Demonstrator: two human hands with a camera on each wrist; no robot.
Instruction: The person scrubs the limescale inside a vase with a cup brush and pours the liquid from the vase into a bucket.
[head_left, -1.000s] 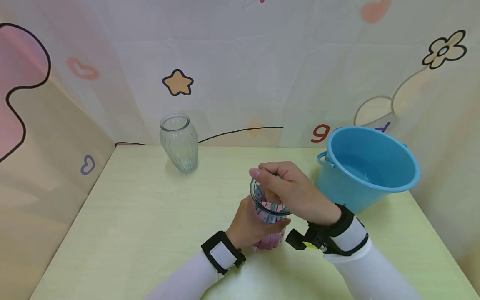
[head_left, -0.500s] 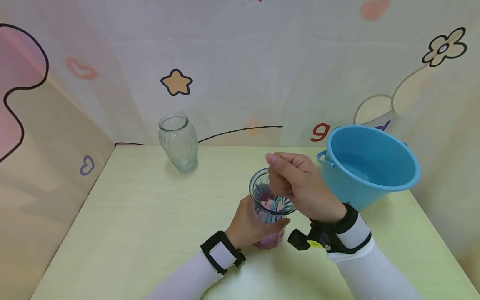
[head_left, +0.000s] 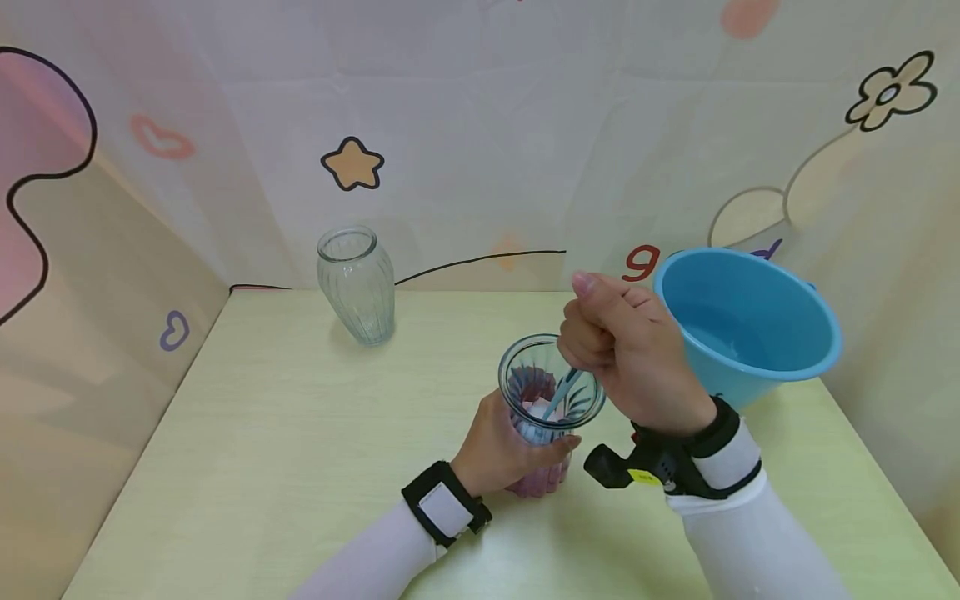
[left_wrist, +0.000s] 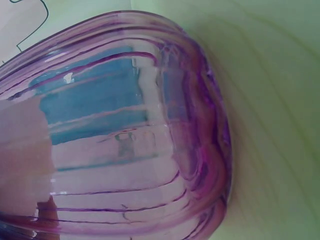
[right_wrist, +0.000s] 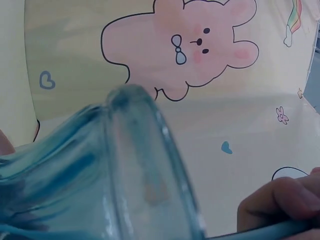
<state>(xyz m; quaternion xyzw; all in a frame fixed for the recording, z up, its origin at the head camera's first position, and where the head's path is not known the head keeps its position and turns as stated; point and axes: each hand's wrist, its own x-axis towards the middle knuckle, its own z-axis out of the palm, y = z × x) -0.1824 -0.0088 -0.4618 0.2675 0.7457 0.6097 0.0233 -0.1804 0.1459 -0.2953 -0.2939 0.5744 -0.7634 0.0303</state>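
My left hand (head_left: 498, 450) grips a ribbed glass vase (head_left: 538, 482), clear blue at the rim and pink-purple toward the base, on the table in front of me. In the head view my right hand (head_left: 633, 354) is curled just above the right side of its rim, holding a thin light-blue handle (head_left: 561, 395) that slants into the mouth. The handle's lower end is inside the vase, where something pale shows. The left wrist view shows the vase's purple base (left_wrist: 210, 150) close up, with a blue patch through the glass. Fingers (right_wrist: 280, 202) hold the handle in the right wrist view.
A second ribbed vase (head_left: 360, 292), of clear glass, stands at the back left of the table (head_left: 262, 450). To the right, partly behind my right hand, is a blue bucket (head_left: 750, 358). A printed cloth backdrop (head_left: 480, 167) rises behind the table.
My right hand has moved up and right from the vase's mouth, drawing the blue handle with it, so more of the handle shows. My left hand and the vase have stayed in place.
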